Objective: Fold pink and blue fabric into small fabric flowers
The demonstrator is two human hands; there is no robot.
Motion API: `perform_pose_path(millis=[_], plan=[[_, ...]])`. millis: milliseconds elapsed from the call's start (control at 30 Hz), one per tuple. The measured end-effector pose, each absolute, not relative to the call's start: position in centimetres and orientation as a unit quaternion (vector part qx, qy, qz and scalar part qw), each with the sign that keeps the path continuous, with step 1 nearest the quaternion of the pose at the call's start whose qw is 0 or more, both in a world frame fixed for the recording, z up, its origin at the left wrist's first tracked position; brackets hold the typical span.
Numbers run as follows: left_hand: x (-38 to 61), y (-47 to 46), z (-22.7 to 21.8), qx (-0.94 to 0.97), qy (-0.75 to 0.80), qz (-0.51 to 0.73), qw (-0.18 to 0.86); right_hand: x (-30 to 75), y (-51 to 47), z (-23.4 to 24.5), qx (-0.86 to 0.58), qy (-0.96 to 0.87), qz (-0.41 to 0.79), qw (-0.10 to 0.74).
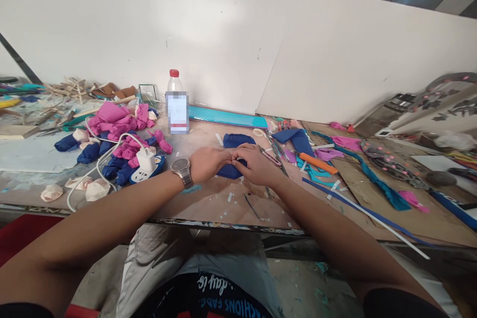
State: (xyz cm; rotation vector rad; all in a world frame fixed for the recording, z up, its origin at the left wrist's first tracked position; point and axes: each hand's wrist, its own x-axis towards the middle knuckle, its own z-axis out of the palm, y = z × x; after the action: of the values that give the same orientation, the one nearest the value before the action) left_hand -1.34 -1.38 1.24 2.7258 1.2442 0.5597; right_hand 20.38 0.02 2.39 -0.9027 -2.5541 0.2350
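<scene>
Both forearms extend forward over the worktable (208,203) and converge at its middle. The left hand (210,163) and right hand (256,165) are palm-down, knuckles raised, with fingertips meeting and pinching one piece of blue cloth (239,140). The cloth lies flat on the worktable beneath both hands, extending beyond them at far and near sides. One wristwatch (181,171) is worn on the left wrist. Right of the hands: one orange cutter (318,163) and one tape ring (258,132). Left: one white adapter (146,160) on one power strip (143,175). Beyond: one red-capped bottle (175,82), upright, and one turquoise strip (227,117).
</scene>
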Motion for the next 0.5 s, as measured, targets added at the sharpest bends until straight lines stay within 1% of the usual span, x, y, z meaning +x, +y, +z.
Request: perform_pose_path(millis=[167,300,500], plan=[[-1.49,-1.58,1.21,0.878,0.406,0.241,0.082,20.57,0.32,2.05,-0.331,-0.910,0.076,0.236],[-1.54,-1.62,1.15,0.871,0.421,0.241,0.078,20.62,0.43,1.92,-0.330,-0.905,0.084,0.257],[-1.51,-1.63,1.16,0.873,0.420,0.234,0.081,20.49,0.22,2.10,-0.326,-0.908,0.093,0.246]])
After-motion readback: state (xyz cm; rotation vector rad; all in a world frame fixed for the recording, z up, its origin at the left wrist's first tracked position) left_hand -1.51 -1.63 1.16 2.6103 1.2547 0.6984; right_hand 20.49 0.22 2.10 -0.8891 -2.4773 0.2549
